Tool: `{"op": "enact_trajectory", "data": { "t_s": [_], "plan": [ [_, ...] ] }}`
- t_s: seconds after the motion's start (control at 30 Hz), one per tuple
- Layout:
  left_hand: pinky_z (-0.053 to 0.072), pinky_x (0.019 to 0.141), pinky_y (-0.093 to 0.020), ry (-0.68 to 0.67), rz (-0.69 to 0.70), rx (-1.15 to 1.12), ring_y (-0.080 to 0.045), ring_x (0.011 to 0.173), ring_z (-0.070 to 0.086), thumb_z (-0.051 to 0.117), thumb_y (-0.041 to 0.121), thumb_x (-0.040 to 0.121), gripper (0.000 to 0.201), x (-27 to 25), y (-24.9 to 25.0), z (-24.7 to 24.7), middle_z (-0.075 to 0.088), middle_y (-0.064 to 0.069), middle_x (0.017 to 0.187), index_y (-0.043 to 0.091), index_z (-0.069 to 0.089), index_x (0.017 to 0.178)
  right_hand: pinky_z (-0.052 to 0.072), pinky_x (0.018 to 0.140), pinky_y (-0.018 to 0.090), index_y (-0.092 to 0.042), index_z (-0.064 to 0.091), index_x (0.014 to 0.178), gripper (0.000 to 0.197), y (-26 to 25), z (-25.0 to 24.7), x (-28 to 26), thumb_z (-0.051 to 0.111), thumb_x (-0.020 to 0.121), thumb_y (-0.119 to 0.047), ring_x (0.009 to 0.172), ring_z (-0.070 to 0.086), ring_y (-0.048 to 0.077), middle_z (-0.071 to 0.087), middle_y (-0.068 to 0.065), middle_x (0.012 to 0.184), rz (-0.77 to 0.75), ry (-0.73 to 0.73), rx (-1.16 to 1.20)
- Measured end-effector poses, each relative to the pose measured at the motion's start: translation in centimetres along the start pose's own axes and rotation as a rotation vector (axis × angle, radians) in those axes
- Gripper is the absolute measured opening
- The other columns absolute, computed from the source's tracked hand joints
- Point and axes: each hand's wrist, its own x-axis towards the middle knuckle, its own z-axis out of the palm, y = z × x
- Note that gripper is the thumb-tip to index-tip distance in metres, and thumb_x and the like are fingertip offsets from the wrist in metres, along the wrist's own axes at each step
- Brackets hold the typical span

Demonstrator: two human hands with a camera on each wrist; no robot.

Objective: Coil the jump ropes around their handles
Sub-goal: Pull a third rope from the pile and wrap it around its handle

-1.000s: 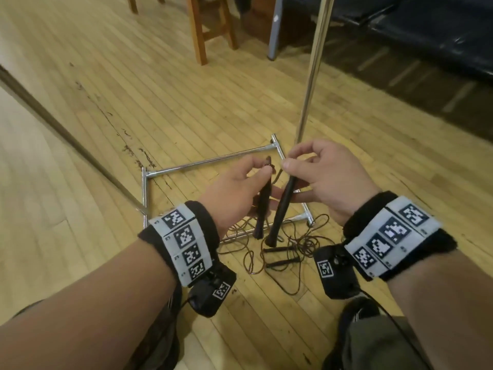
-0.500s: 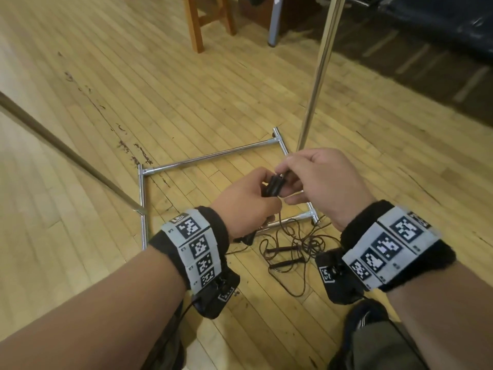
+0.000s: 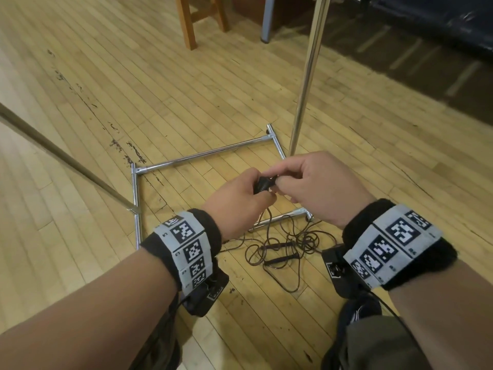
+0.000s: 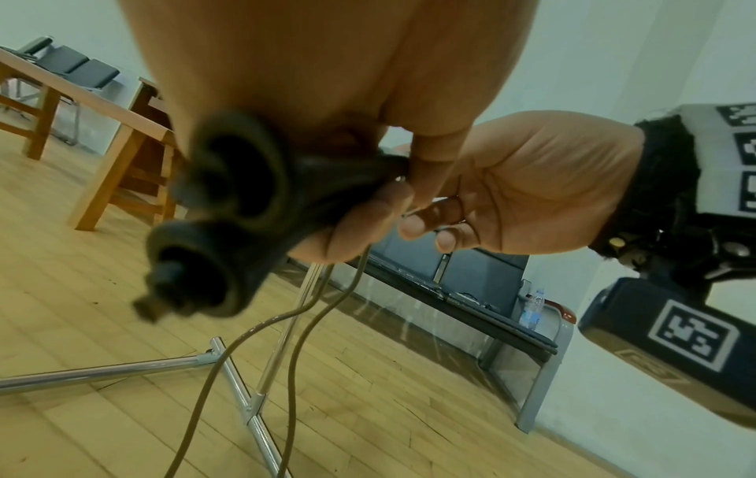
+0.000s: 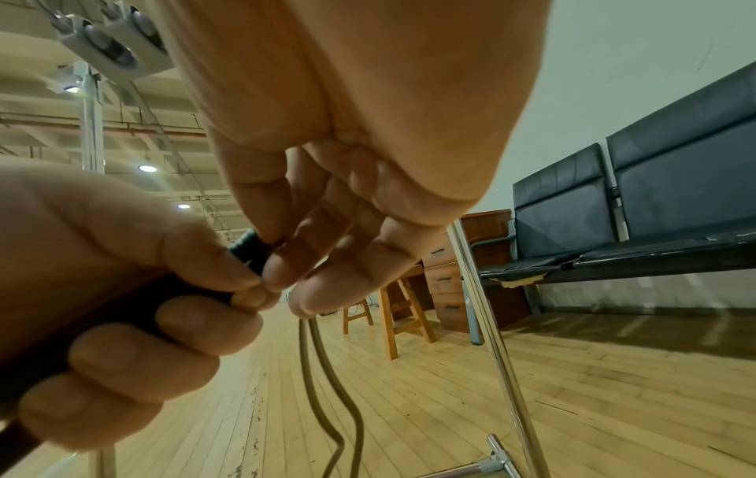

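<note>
My left hand [image 3: 240, 201] grips two black jump rope handles [image 4: 229, 207] held side by side, their butt ends facing the left wrist camera. Only their tips [image 3: 262, 183] show in the head view. My right hand [image 3: 309, 185] pinches the rope [image 5: 323, 355] just at the handles' tips. Two thin brown strands [image 4: 294, 355] hang down from there toward the floor. A second jump rope [image 3: 280, 252] lies tangled on the wooden floor below my hands, with its two black handles side by side.
A chrome rack base [image 3: 202, 157] frames the floor ahead, with an upright pole [image 3: 306, 76] just beyond my right hand and a slanted bar [image 3: 61, 158] at the left. Wooden stool legs [image 3: 189, 22] and dark bench seats [image 3: 440, 20] stand farther back.
The two handles, held apart and upright a second ago, have been brought together into my left hand. My right hand has shifted from its handle to the rope at the tips.
</note>
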Motion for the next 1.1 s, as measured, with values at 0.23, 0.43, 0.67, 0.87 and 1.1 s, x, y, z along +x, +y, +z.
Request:
{"op": "enact_trajectory", "data": {
  "t_s": [0.23, 0.43, 0.67, 0.87, 1.1],
  "plan": [
    [0.038, 0.055, -0.032, -0.110, 0.022, -0.294, -0.016, 0.056, 0.043, 0.060, 0.034, 0.084, 0.006, -0.2, 0.9, -0.2, 0.050, 0.006, 0.063, 0.034, 0.061, 0.078, 0.053, 0.105, 0.043, -0.051, 0.056, 0.135, 0.059, 0.2, -0.2, 0.0, 0.057, 0.091, -0.012, 0.125, 0.060, 0.017, 0.061, -0.018, 0.132, 0.007, -0.159, 0.023],
    [0.040, 0.056, -0.032, -0.078, 0.026, -0.315, -0.013, 0.056, 0.045, 0.063, 0.030, 0.101, 0.013, 0.1, 0.1, -1.8, 0.052, 0.007, 0.067, 0.029, 0.061, 0.088, 0.063, 0.081, 0.049, -0.033, 0.071, 0.096, 0.010, 0.8, -0.5, 0.2, 0.062, 0.098, -0.028, 0.079, 0.071, 0.017, 0.073, -0.004, 0.087, 0.083, -0.246, -0.009],
    [0.052, 0.070, -0.043, 0.292, -0.012, -0.445, -0.023, 0.066, 0.054, 0.059, 0.026, 0.107, 0.015, 1.1, -0.7, -3.1, 0.055, 0.005, 0.066, 0.024, 0.059, 0.091, 0.054, 0.047, 0.026, -0.035, 0.069, 0.100, 0.018, 0.5, -0.3, 0.1, 0.054, 0.102, -0.045, 0.047, 0.051, 0.007, 0.050, -0.010, 0.055, 0.054, -0.262, -0.011],
    [0.058, 0.066, -0.036, 0.323, -0.004, -0.942, -0.017, 0.060, 0.056, 0.053, 0.006, 0.107, 0.009, 1.4, 0.8, -2.4, 0.055, 0.000, 0.068, 0.013, 0.057, 0.103, 0.033, 0.051, 0.032, -0.027, 0.070, 0.102, 0.027, 0.2, 2.1, 0.8, 0.049, 0.105, -0.043, 0.052, 0.040, 0.009, 0.046, -0.005, 0.064, 0.153, -0.277, 0.220],
    [0.046, 0.052, -0.030, 0.451, 0.002, -1.143, -0.014, 0.053, 0.051, 0.045, -0.001, 0.107, 0.020, 1.5, 2.9, -2.0, 0.050, -0.001, 0.062, 0.012, 0.052, 0.094, 0.030, 0.038, 0.022, -0.015, 0.061, 0.108, 0.055, -0.6, 3.9, 0.5, 0.044, 0.100, -0.066, 0.042, 0.049, 0.014, 0.079, 0.006, 0.084, 0.325, -0.273, 0.478]
  ]
}}
